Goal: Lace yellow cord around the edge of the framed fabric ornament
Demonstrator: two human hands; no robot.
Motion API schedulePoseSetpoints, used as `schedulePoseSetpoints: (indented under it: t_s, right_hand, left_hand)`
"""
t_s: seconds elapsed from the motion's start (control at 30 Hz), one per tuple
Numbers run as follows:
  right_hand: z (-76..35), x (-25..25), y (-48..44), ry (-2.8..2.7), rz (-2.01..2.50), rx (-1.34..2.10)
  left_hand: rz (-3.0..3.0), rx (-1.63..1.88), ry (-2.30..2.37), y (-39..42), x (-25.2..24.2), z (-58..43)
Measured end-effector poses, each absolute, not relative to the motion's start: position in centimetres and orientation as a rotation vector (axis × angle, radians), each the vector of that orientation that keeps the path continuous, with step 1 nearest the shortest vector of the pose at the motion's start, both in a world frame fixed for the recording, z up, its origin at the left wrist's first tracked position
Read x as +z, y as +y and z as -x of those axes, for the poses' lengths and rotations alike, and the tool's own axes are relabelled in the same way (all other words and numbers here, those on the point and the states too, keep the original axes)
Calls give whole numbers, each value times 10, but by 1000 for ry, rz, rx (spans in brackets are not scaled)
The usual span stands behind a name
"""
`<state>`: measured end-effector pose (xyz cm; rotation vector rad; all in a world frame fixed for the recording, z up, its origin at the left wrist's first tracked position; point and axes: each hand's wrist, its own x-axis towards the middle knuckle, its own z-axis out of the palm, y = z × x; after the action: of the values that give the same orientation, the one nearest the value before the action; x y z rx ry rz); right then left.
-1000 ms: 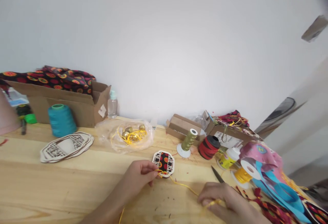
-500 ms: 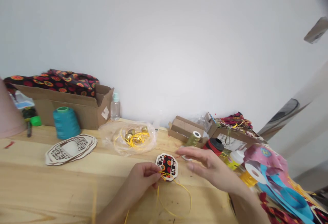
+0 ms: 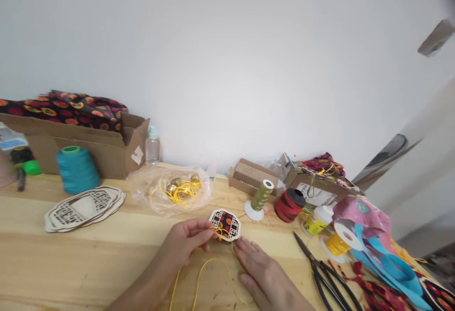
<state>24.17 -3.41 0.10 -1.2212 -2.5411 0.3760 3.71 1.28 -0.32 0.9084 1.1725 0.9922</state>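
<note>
A small eight-sided wooden ornament (image 3: 232, 219) with a cut-out lattice frame and dark flowered fabric inside stands out near the middle of the table. At its lower left edge, my left hand (image 3: 188, 240) pinches a loop of yellow cord (image 3: 221, 229) between thumb and finger. My right hand (image 3: 259, 268) rests low, just to the lower right of the ornament, fingers stretched out and close to the trailing cord. More of that cord curves across the wood below both hands. The ornament's left rim is partly behind my fingertips.
Scissors (image 3: 320, 268), a yellow spool (image 3: 341, 242), a glue bottle (image 3: 317, 220), a red-and-black spool (image 3: 289, 205) and an olive thread spool (image 3: 262, 197) line the right. Bells in a plastic bag (image 3: 142, 183), wooden frames (image 3: 81, 209) and a teal thread cone (image 3: 77, 171) stand left.
My right hand has come down from beside the ornament's upper right to its lower right. My left hand keeps its pinch on the cord. The view has shifted, bringing the scissors into sight.
</note>
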Motion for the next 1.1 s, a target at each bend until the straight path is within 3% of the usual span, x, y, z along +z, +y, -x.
schedulePoseSetpoints:
  t_s: [0.13, 0.3, 0.63, 0.87, 1.1]
  right_hand:
    - [-246, 11, -25, -2534, 1178, 356]
    - [-244, 2, 1, -2487, 1424, 39]
    - [-272, 9, -5, -2529, 1386, 215]
    - [-278, 1, 25, -1657, 1763, 318]
    - [-256, -8, 66, -1402, 1589, 477]
  left_hand:
    - [-910, 1009, 1191, 13, -4, -38]
    - [-885, 1025, 1174, 13, -3, -38]
    - [-906, 1013, 1190, 15, -5, -37]
    - [-917, 1007, 1216, 13, -3, -39]
    - [-915, 1040, 1201, 14, -5, -37]
